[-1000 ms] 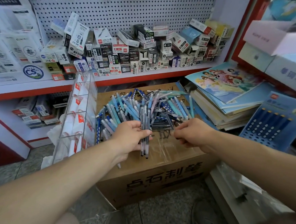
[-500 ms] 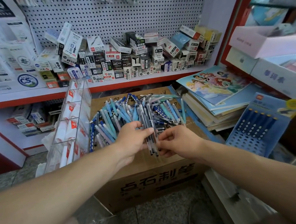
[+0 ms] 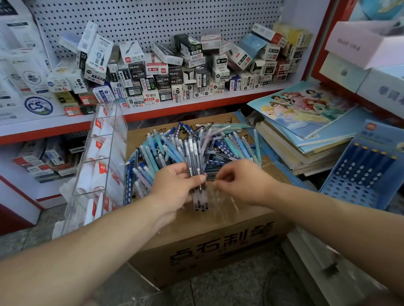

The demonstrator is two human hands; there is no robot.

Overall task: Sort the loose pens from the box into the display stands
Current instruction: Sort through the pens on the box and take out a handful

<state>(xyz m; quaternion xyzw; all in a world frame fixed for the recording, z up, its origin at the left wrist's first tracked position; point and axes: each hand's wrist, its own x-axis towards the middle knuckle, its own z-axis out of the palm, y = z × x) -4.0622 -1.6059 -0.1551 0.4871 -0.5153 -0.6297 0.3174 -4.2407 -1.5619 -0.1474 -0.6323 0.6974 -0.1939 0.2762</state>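
Several dark pens [image 3: 194, 153] sit gripped in your left hand [image 3: 175, 190] over the cardboard box [image 3: 202, 247]; your right hand [image 3: 243, 181] curls just beside them, and I cannot tell whether it holds anything.

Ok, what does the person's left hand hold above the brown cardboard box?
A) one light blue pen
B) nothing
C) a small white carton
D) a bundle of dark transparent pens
D: the left hand grips several dark transparent pens together, over the brown cardboard box.
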